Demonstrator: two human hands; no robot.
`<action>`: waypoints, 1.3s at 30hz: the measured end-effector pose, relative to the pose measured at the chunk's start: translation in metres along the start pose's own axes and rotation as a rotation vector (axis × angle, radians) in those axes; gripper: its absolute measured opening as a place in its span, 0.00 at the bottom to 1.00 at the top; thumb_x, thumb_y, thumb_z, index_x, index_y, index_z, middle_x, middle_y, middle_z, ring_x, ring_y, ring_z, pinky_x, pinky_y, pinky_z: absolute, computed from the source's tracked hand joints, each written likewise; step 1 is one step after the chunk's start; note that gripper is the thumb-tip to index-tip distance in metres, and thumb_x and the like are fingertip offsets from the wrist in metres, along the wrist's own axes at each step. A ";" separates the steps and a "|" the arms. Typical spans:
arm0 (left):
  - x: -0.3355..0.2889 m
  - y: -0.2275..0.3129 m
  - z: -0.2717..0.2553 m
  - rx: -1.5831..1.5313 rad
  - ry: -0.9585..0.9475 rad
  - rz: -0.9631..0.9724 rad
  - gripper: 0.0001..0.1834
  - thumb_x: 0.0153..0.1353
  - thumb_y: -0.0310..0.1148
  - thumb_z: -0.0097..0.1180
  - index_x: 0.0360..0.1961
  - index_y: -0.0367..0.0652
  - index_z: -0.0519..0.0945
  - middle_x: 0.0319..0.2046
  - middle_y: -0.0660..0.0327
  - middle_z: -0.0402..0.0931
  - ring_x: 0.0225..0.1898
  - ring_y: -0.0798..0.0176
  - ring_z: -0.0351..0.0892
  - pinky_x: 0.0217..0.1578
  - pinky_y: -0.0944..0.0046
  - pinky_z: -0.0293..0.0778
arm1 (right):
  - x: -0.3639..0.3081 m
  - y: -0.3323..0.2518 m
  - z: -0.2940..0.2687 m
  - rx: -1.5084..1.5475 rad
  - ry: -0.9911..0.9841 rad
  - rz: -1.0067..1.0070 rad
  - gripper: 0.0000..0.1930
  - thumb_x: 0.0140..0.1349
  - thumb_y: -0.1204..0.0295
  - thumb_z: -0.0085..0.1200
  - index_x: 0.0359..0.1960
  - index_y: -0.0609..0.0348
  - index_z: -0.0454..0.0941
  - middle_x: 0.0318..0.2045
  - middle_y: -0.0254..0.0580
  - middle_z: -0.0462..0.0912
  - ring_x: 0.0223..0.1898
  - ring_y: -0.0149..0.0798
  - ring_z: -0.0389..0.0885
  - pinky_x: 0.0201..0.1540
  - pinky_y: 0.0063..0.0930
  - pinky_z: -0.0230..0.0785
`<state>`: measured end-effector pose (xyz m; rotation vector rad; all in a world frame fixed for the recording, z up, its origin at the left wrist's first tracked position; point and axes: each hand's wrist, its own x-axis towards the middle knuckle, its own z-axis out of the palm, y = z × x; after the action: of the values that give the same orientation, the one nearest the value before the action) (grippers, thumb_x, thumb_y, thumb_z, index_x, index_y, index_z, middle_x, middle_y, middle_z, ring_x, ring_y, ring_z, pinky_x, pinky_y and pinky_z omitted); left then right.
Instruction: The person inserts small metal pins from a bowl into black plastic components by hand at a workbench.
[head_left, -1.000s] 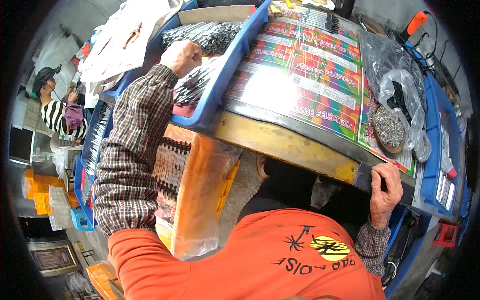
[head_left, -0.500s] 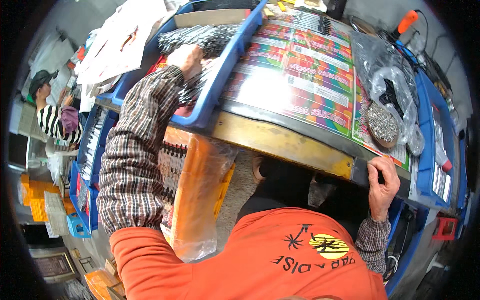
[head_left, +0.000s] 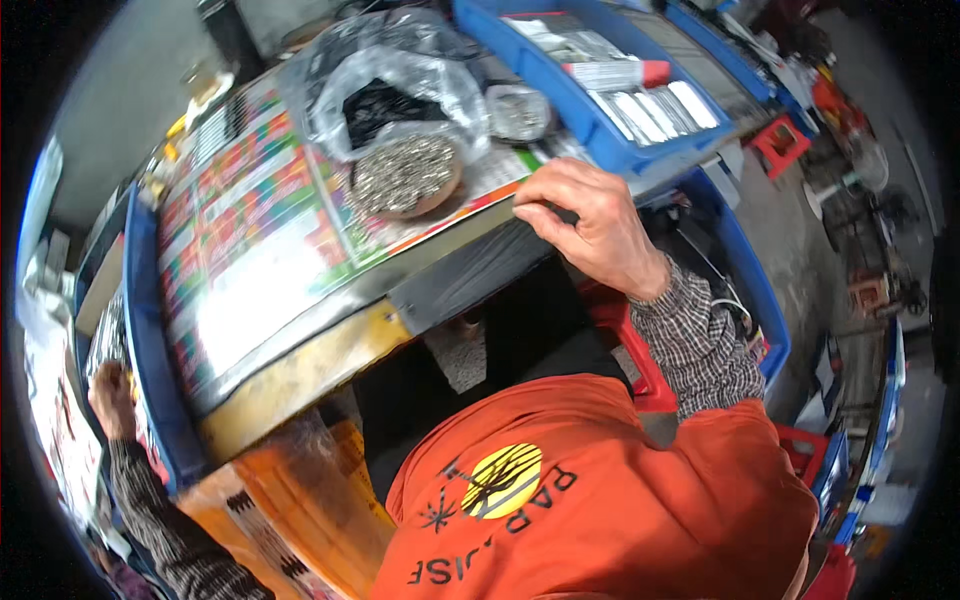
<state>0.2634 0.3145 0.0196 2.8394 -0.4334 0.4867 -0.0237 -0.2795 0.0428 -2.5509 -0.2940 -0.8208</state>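
Note:
My right hand (head_left: 590, 215) is over the table's front edge, its fingers curled loosely toward the thumb with nothing visible between them. Close to its fingertips stands a brown bowl (head_left: 432, 206) heaped with small silvery metal pieces (head_left: 405, 168). At the far left, my left hand (head_left: 115, 400) reaches into a blue bin (head_left: 160, 385). Thin black-and-silver pen-like rods (head_left: 108, 335) lie beside that hand in the bin. Blur and the hand's own back hide its fingers, so its grip is unclear.
Colourful printed sheets (head_left: 250, 215) under a glossy cover line the tabletop. Behind the bowl sits a clear plastic bag (head_left: 345, 85), with a small clear tub (head_left: 518, 112) beside it. Another blue bin (head_left: 640, 155) holds white packs. Below are an orange bag (head_left: 310, 500) and a red stool (head_left: 645, 360).
The view has swung right, so the left bin now sits at the picture's edge. My right hand has come nearer the bowl; my left hand stays in the bin.

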 end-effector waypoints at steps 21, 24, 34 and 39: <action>-0.022 0.175 -0.015 -0.335 0.254 0.166 0.11 0.63 0.23 0.54 0.46 0.33 0.78 0.39 0.57 0.80 0.40 0.68 0.78 0.44 0.69 0.73 | 0.019 0.173 -0.088 -0.344 -0.192 0.340 0.13 0.58 0.70 0.51 0.43 0.62 0.80 0.36 0.46 0.83 0.38 0.42 0.80 0.44 0.33 0.71; -0.033 0.197 -0.005 -0.306 0.257 0.177 0.10 0.61 0.22 0.55 0.44 0.33 0.79 0.37 0.58 0.81 0.37 0.69 0.78 0.40 0.69 0.74 | 0.026 0.180 -0.083 -0.358 -0.219 0.317 0.14 0.56 0.69 0.53 0.43 0.61 0.80 0.37 0.46 0.83 0.41 0.42 0.80 0.45 0.33 0.71; -0.047 0.257 0.018 -0.335 0.279 0.312 0.08 0.57 0.19 0.58 0.39 0.36 0.79 0.30 0.62 0.79 0.26 0.73 0.73 0.28 0.73 0.70 | 0.026 0.185 -0.085 -0.294 -0.270 0.328 0.14 0.54 0.69 0.55 0.40 0.62 0.78 0.28 0.44 0.80 0.29 0.37 0.77 0.35 0.31 0.69; -0.059 0.274 0.023 -0.393 0.222 0.232 0.08 0.56 0.19 0.59 0.38 0.35 0.79 0.27 0.66 0.77 0.24 0.77 0.69 0.23 0.75 0.65 | 0.032 0.171 -0.090 -0.186 -0.263 0.425 0.11 0.53 0.71 0.57 0.37 0.63 0.75 0.19 0.38 0.76 0.22 0.29 0.73 0.28 0.28 0.66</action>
<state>0.1281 0.0680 0.0245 2.3406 -0.7283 0.6690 0.0125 -0.4707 0.0682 -2.7494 0.2546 -0.3676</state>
